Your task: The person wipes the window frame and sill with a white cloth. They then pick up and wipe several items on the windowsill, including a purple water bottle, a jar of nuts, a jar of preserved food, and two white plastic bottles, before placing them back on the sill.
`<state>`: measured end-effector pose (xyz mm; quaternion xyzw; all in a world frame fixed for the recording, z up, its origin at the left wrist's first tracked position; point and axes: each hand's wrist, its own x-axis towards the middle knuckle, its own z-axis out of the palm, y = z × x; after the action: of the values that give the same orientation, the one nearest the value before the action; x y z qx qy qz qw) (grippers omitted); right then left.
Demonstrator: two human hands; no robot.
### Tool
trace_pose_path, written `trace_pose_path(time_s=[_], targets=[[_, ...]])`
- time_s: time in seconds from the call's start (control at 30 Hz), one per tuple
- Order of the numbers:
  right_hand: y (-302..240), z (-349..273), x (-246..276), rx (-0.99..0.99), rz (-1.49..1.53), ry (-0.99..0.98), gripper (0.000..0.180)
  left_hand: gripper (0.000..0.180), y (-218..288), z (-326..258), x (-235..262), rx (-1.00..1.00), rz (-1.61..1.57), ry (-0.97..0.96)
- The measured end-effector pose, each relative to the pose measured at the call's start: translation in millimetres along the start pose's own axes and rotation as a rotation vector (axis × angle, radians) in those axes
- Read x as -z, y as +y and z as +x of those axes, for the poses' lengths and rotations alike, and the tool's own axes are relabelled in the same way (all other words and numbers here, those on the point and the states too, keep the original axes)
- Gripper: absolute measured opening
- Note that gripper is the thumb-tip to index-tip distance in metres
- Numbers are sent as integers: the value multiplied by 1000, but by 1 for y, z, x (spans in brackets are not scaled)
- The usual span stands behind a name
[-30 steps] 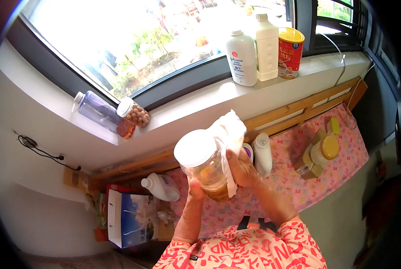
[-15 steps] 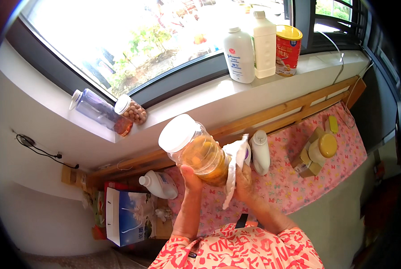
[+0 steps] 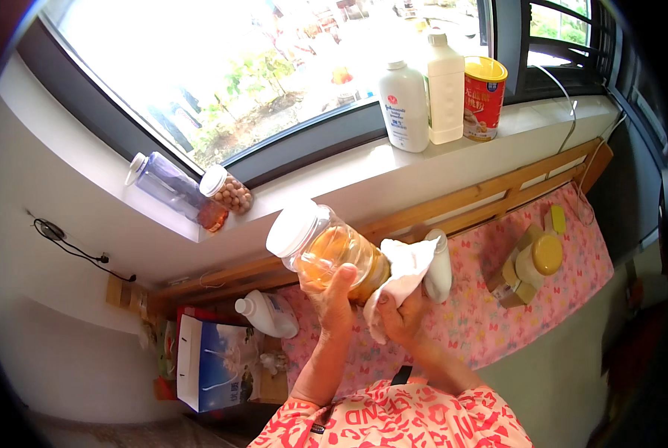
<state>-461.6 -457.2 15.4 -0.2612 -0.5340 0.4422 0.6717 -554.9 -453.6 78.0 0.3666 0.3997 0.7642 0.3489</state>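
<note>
The left hand is clamped around a clear, cylindrical plastic jar with amber contents, held tilted above a pink patterned sheet, its white round lid toward the far left. The right hand grips a crumpled white cloth at the jar's right end, near a white plastic bottle.

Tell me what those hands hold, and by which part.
The left hand grips the white-lidded jar by its side; the right hand holds the white cloth by its lower part.
</note>
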Motion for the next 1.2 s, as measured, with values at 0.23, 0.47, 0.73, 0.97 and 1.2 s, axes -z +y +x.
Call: trace_pose_path(time_s=[0.23, 0.47, 0.73, 0.97, 1.2], targets=[[-22, 40, 7, 33, -356, -219, 50, 73, -20, -3, 26, 53, -45, -84], [-17, 88, 1, -323, 173, -311, 41, 85, -32, -15, 52, 209, -116, -260], [26, 114, 4, -151, 266, -521, 28, 92, -42, -20, 60, 317, -133, -377], [-1, 104, 8, -626, 638, -634, 40, 94, -36, -15, 60, 308, -167, -382], [-17, 84, 4, -198, 292, -496, 52, 93, -31, -13, 54, 317, -189, -367]])
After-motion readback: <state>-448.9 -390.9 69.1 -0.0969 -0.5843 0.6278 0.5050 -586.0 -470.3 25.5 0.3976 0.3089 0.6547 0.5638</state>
